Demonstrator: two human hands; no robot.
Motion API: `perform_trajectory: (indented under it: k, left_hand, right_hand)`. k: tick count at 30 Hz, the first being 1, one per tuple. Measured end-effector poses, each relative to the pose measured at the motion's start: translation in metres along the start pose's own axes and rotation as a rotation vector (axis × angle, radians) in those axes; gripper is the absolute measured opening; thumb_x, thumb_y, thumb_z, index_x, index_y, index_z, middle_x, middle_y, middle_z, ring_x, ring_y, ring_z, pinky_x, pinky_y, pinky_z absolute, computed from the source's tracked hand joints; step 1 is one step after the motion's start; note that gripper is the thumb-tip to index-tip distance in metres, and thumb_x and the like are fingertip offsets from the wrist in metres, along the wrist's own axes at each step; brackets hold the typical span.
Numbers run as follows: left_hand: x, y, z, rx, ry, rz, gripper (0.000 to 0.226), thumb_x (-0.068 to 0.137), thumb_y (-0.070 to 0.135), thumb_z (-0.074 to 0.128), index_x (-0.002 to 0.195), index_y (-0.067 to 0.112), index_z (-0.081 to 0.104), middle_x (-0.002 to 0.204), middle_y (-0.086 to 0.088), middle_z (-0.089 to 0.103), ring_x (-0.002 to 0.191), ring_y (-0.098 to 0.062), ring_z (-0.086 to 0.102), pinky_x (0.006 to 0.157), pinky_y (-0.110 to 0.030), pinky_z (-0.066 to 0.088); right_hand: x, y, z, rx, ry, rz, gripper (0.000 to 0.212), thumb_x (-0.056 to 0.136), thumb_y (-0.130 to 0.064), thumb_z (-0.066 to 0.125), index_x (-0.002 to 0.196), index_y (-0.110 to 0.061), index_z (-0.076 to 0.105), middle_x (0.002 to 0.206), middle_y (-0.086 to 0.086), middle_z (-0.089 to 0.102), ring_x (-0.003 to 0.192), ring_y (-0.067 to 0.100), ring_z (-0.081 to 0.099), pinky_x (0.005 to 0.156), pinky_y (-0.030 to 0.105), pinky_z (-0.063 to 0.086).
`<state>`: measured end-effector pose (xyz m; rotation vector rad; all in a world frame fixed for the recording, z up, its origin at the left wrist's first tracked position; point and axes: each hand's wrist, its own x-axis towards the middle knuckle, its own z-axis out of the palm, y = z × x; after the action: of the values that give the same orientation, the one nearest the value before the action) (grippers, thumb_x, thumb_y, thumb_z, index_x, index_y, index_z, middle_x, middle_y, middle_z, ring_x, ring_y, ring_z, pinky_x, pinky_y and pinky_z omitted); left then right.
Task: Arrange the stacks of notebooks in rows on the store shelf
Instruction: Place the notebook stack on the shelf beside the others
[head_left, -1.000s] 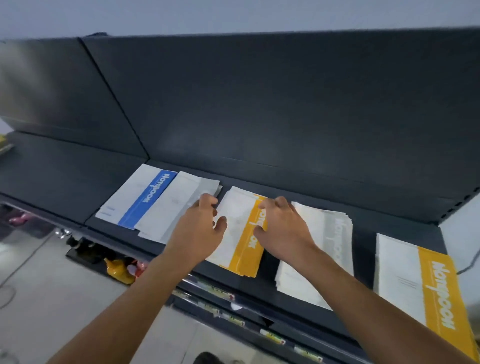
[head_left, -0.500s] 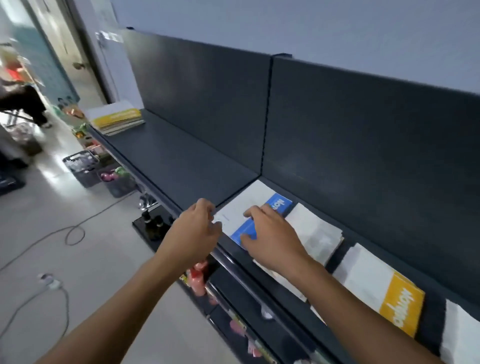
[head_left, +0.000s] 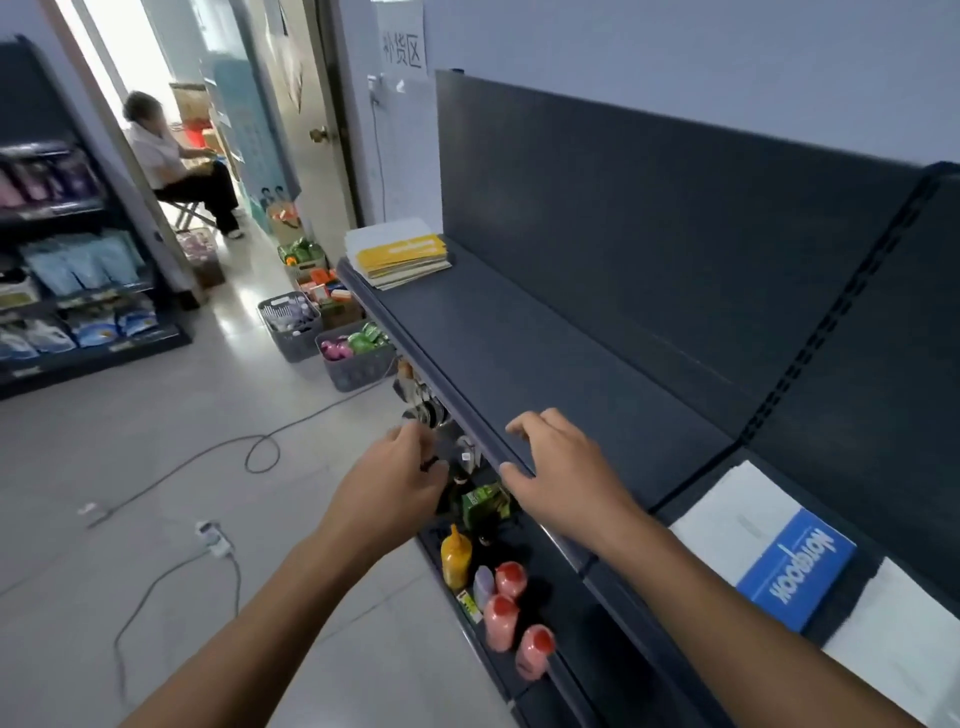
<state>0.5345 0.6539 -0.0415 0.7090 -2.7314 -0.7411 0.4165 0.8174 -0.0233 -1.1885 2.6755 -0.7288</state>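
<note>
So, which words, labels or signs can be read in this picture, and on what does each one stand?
"补货区": black characters on the white paper sign.
"Notebook": white letters on the blue band of the blue notebook, turned sideways to the camera.
Yellow notebook stack: print too blurred to read.
Price label and green box: too small or blurred to read.
</note>
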Motion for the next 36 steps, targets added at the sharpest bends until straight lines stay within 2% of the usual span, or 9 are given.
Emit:
perform_trajectory:
  k: [4,8,15,23,26,29,36]
  left_hand:
    - [0.028,-0.042,-0.013,-0.004,0.001,-0.047,0.013,0.096,0.036,0.053,0.104,0.026,0.053,0.102,0.008,0.058,0.087,-0.013,0.061,0.078,-0.039,0.055]
    - [0.067,-0.088,-0.029,0.024,0.010,-0.083,0.015,0.097,0.039,0.053,0.107,0.028,0.055,0.103,0.012,0.058,0.086,-0.008,0.061,0.078,-0.035,0.055]
    - [0.177,-0.152,-0.052,0.072,-0.011,-0.090,0.015,0.096,0.039,0.054,0.109,0.032,0.054,0.104,0.019,0.057,0.082,0.003,0.059,0.070,-0.023,0.050]
    - [0.262,-0.219,-0.073,0.024,0.007,-0.113,0.014,0.096,0.037,0.054,0.109,0.031,0.055,0.105,0.018,0.057,0.082,0.001,0.061,0.075,-0.029,0.053]
    - [0.296,-0.253,-0.087,0.017,0.012,-0.118,0.015,0.097,0.035,0.053,0.110,0.029,0.056,0.107,0.015,0.058,0.088,-0.005,0.061,0.079,-0.032,0.053]
    - [0.337,-0.285,-0.099,0.021,-0.013,-0.069,0.015,0.097,0.034,0.053,0.110,0.027,0.056,0.108,0.013,0.058,0.088,-0.007,0.061,0.080,-0.034,0.053]
    - [0.440,-0.343,-0.129,0.056,-0.108,0.176,0.016,0.097,0.035,0.053,0.110,0.028,0.058,0.108,0.014,0.058,0.084,-0.005,0.061,0.078,-0.034,0.052]
  right_hand:
    - [0.054,-0.020,0.019,-0.001,-0.038,-0.038,0.034,0.095,-0.037,0.060,0.127,-0.026,0.053,0.119,-0.006,0.051,0.103,0.015,0.055,0.083,0.028,0.047]
    - [0.114,-0.042,0.044,0.033,-0.074,-0.049,0.030,0.096,-0.037,0.058,0.123,-0.026,0.054,0.116,-0.006,0.051,0.099,0.015,0.055,0.086,0.036,0.052]
    - [0.238,-0.055,0.085,0.061,-0.069,-0.046,0.031,0.095,-0.037,0.057,0.124,-0.028,0.051,0.121,-0.008,0.048,0.095,0.016,0.053,0.076,0.035,0.051]
    - [0.356,-0.081,0.118,0.042,-0.108,-0.011,0.028,0.095,-0.036,0.059,0.121,-0.029,0.054,0.117,-0.008,0.051,0.097,0.015,0.056,0.078,0.031,0.049]
    - [0.398,-0.098,0.126,-0.001,-0.098,-0.010,0.027,0.094,-0.036,0.058,0.119,-0.028,0.053,0.116,-0.006,0.051,0.100,0.018,0.056,0.083,0.039,0.053]
    - [0.432,-0.112,0.137,-0.050,-0.073,0.015,0.028,0.095,-0.037,0.056,0.120,-0.027,0.052,0.117,-0.005,0.050,0.100,0.019,0.056,0.083,0.043,0.054]
    - [0.487,-0.145,0.171,-0.031,0.015,0.247,0.031,0.096,-0.040,0.054,0.124,-0.029,0.050,0.118,-0.008,0.049,0.101,0.016,0.057,0.079,0.035,0.049]
